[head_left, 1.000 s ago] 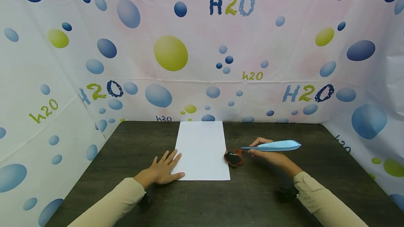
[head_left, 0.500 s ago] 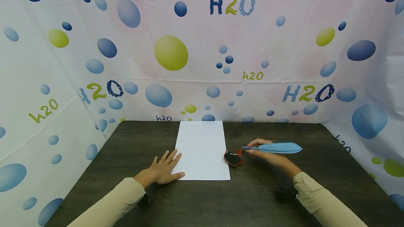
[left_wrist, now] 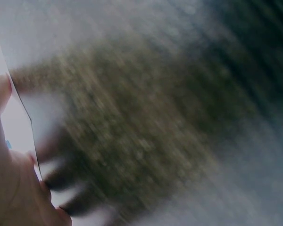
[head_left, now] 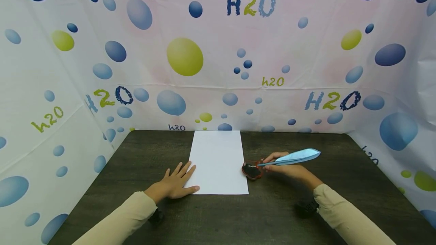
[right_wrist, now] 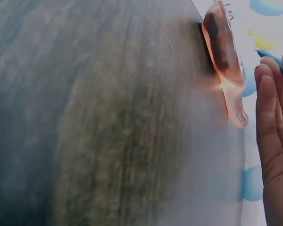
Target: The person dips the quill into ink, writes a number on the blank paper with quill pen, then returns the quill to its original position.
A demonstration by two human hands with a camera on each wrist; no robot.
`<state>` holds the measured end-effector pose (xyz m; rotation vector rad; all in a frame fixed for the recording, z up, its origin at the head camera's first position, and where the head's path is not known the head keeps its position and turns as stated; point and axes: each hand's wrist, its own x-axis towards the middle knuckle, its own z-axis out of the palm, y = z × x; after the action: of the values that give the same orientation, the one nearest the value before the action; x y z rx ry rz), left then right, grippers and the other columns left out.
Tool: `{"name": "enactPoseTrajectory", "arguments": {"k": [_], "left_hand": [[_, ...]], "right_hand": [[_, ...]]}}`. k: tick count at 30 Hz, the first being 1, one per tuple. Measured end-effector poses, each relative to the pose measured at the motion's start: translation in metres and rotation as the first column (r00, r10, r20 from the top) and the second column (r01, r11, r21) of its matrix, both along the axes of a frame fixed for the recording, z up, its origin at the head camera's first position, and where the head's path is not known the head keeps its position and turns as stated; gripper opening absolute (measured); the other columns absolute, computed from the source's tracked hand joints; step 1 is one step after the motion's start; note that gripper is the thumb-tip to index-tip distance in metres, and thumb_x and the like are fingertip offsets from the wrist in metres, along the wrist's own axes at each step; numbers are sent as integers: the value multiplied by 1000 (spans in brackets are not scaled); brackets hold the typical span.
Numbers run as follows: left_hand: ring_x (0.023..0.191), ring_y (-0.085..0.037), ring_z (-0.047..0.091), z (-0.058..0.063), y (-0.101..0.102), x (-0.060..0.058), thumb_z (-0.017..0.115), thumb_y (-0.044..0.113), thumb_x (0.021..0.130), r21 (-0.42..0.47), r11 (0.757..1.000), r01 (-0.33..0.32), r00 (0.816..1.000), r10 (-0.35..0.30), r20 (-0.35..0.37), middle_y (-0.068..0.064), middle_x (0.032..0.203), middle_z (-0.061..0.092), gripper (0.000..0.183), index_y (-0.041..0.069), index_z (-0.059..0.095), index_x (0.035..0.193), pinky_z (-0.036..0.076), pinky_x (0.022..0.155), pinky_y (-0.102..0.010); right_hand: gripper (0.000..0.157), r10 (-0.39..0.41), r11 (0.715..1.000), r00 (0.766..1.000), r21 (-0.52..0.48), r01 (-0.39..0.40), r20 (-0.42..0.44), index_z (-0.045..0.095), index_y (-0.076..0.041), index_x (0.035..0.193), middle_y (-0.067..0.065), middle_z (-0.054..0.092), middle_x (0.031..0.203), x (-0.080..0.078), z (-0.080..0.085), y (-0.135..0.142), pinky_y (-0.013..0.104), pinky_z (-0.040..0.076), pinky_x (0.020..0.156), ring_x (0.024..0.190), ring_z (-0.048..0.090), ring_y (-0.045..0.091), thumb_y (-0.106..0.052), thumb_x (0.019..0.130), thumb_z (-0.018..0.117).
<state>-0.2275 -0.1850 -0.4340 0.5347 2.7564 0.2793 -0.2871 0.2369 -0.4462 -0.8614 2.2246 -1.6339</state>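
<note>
A white sheet of paper [head_left: 219, 158] lies on the dark table in the head view. My left hand [head_left: 175, 184] rests with spread fingers on its lower left edge and the table beside it. My right hand [head_left: 284, 165] pinches a light-blue feather pen [head_left: 299, 156], whose plume points right and slightly up. The pen's tip overlaps a small clear-orange dish [head_left: 252, 170] with dark liquid at the paper's right edge. In the right wrist view the tip of the pen [right_wrist: 264, 54] shows past the fingers, apart from the dish [right_wrist: 226, 52].
The dark wood-grain table [head_left: 218, 218] meets a white backdrop [head_left: 218, 48] with blue and green dots and H2O lettering. Backdrop panels also rise at both sides. A dark device [head_left: 308, 205] shows under the right wrist.
My right hand has moved a little left and toward me, bringing the feather pen's tip over the dish. The plume tilts up more. My left hand and the paper stay put.
</note>
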Motion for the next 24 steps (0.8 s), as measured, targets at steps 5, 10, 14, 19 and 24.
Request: {"name": "enactPoseTrajectory", "arguments": {"k": [5,10,14,19,24], "left_hand": [[146,-39,8,0,0,0,44,60,94,3,1000,0,1000,0,1,-11,161,8,81,14,17,155,8,108,-69],[146,-39,8,0,0,1,43,61,94,-1,1000,0,1000,0,-4,-10,161,8,81,14,17,155,8,107,-69],[146,-39,8,-1,-1,0,43,61,94,0,1000,1,1000,-1,-2,-10,161,7,81,15,17,155,8,108,-69],[146,-39,8,-2,-2,0,43,61,94,-3,1000,-6,1000,6,-5,-10,161,8,81,15,16,155,8,108,-69],[146,-38,8,-1,0,-1,43,62,94,-4,1000,-5,1000,5,-3,-10,161,8,82,15,17,155,8,108,-69]], "right_hand": [[22,46,998,998,45,-44,-32,66,8,109,26,66,100,-3,1,-5,37,57,71,81,68,17,-6,92,63],[19,96,993,993,72,-92,-66,67,8,105,21,68,96,-5,7,-10,37,57,69,79,67,16,-5,91,64],[18,115,989,989,103,-106,-89,68,7,103,19,69,92,-9,8,-13,37,57,66,75,66,15,-5,90,65],[16,167,982,979,105,-155,-120,68,9,102,24,68,93,-14,10,-17,36,56,65,75,66,15,0,89,64],[15,161,979,979,146,-142,-127,69,7,100,22,69,93,-14,12,-20,31,55,64,74,64,11,-1,88,66]]}}
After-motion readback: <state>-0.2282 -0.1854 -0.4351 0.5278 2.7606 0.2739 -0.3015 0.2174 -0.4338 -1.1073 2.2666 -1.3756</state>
